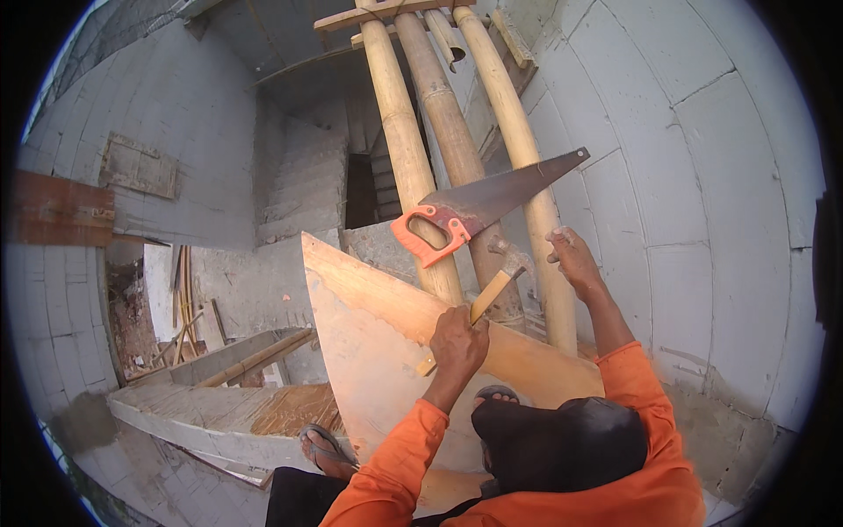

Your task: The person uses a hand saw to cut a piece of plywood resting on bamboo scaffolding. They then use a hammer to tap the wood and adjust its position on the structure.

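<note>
My left hand (459,344) is closed around the wooden handle of a claw hammer (491,294), whose metal head points up and to the right over the bamboo. Beyond it, a handsaw (518,193) with an orange handle lies across the bamboo poles. My right hand (575,261) is raised beside the right-hand bamboo pole (543,215), its fingers curled together; anything small between them cannot be made out. Under my left hand spreads a pale, worn plywood sheet (369,351), one corner pointing away to the left. My sandalled feet are near its lower part.
Two more bamboo poles, one yellow (392,114) and one brown (435,92), run away under a wooden crosspiece (369,15). Concrete stairs (303,180) descend beyond a drop. Grey block walls (632,176) rise on both sides. A concrete ledge (193,408) lies at left.
</note>
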